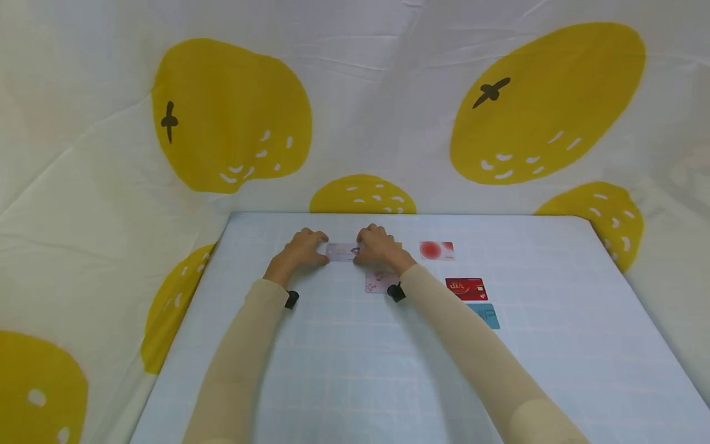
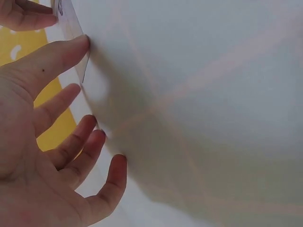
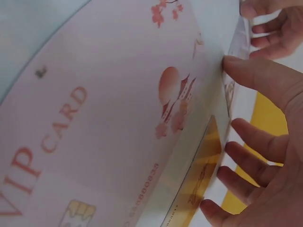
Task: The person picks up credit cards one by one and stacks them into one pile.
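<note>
A pale lilac card (image 1: 341,252) lies near the back of the table between both hands. My left hand (image 1: 302,248) holds its left end, thumb on the near edge and index finger at the far corner; the other fingers touch the tabletop in the left wrist view. At the card's right end, my right hand (image 1: 379,245) grips it likewise with thumb and index finger. Below the right hand lies a pink VIP card (image 3: 94,94), partly covered by the wrist in the head view. Beside that hand's fingertips is a golden-yellow card (image 3: 196,179), mostly hidden from the head camera.
To the right of the hands lie a white card with a red circle (image 1: 437,250), a red VIP card (image 1: 466,289) and a teal card (image 1: 486,315), partly behind the right sleeve. White cloth (image 1: 383,123) with yellow fruit prints hangs behind the pale blue table (image 1: 344,382).
</note>
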Tool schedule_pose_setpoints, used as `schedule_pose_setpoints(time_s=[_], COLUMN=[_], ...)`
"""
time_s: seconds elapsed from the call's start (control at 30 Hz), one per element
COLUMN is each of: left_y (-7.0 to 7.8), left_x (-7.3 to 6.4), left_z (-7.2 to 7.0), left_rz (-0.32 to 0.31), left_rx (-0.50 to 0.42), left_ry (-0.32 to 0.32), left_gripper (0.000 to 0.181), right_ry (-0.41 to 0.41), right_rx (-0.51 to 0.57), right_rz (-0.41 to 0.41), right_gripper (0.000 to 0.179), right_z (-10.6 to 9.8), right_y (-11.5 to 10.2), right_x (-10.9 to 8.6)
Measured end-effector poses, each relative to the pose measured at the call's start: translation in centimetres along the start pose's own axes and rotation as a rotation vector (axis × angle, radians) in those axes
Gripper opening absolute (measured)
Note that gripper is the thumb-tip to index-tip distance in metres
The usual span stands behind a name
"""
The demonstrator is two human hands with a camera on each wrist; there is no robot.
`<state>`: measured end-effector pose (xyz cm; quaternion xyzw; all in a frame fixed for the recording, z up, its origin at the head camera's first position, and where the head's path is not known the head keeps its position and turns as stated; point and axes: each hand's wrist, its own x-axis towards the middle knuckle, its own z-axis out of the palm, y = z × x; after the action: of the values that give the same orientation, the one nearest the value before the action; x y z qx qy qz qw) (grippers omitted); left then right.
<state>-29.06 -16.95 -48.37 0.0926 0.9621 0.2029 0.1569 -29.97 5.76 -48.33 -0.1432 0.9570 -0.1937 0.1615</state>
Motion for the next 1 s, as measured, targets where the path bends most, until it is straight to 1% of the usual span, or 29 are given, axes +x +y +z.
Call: schedule_pose_setpoints(time_s=[0.27,0.4,0.7,0.87,1.0], left_y=[0.04,0.07,0.01,-0.02,0.02], left_x=[0.01,0.02,-0.20,-0.28,-0.29], left_z=[-0.14,-0.22,-0.44,-0.35,-0.10], left_rz=[-0.004,-0.008,-0.026,-0.032,-0.019], left_rx=[-0.005,-0.016,-0.010,-0.030,-0.043], left_ry=[-0.017,-0.024,-0.034,-0.021,0.000], left_gripper=[0.050,0.050,0.049,0.050,0.054], right_ry=[0.023,0.017,0.018,0.012,0.018], right_rx=[0.024,0.020,0.020,0.038,0.055], right_rz=[-0.025,-0.029,-0.023,-0.014,-0.020], right_gripper=[0.044,0.045,0.044,0.047,0.049], right_z=[0.14,0.11,0.21,0.11,0.05], right_y=[0.21,0.16,-0.13,-0.23,-0.12], right_x=[-0.18,-0.13,-0.16,-0.24,-0.22])
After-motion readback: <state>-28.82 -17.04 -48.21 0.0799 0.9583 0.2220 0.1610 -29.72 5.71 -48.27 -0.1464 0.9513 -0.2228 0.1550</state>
